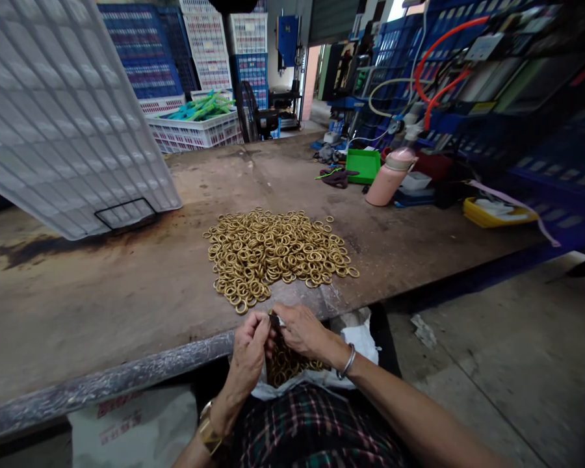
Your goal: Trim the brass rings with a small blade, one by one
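Brass-coloured rings (277, 250) lie in a broad pile on the worktable, close to its front edge. Below that edge, at my lap, a white sack (363, 341) gapes with more gold rings (287, 370) inside. Over the sack's mouth, my left hand (252, 344) is closed, thumb and fingers pinched together. My right hand (299, 330) meets it from the right, its fingers curled and pointing down at the table edge. A small dark piece shows between the fingertips; what it is and whether both hands grip it are hidden.
A white slatted crate (73, 123) stands tilted on the left of the worktable (175, 286). Toward the right are a pink bottle (392, 179), a green tray (363, 166) and a yellow tray (497, 213). Stacked crates and a black fan (253, 114) stand behind.
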